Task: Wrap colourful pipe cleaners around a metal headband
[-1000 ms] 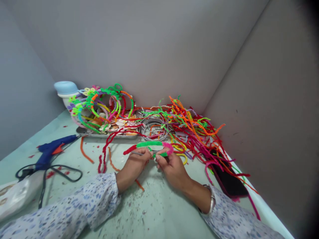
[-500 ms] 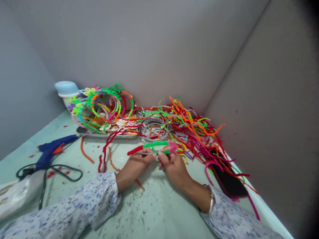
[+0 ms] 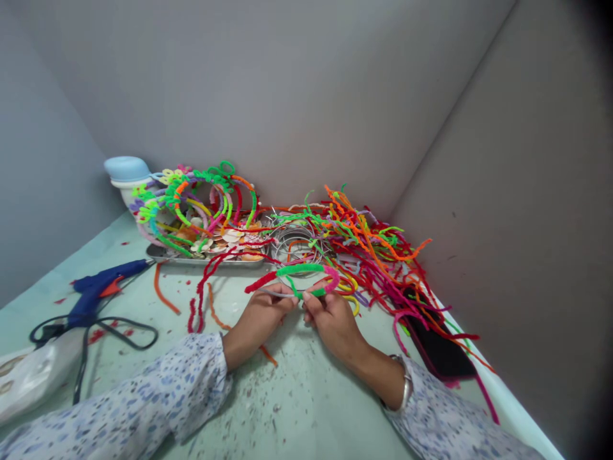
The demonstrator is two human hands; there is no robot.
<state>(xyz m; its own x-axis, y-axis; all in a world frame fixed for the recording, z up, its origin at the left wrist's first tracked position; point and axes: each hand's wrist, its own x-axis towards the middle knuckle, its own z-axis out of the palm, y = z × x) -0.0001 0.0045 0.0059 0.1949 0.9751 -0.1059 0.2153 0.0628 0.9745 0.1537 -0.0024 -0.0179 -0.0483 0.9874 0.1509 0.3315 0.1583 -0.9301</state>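
Between my hands is a hoop (image 3: 306,269) wrapped in red, green and pink pipe cleaner, with a stretch of bare grey wire at its near left. My left hand (image 3: 268,314) pinches the bare wire side. With thumb and fingers closed, my right hand (image 3: 332,319) grips the hoop's near right part, where green wrapping shows. A short green pipe cleaner end (image 3: 293,287) sticks up by my left thumb. The two thumbs are close together, and my fingers partly hide the near side of the hoop.
Behind my hands lie bare wire rings (image 3: 294,249) and a metal tray (image 3: 205,260) of shell-like pieces. Finished-looking colourful hoops (image 3: 191,198) lean by a blue-lidded container (image 3: 128,169). Loose pipe cleaners (image 3: 373,243) heap at right over a phone (image 3: 443,345). A blue glue gun (image 3: 93,291) lies left.
The hoop has tilted up a little, so its opening shows wider. The green end by my left thumb stands out more. Both hands stay in nearly the same place.
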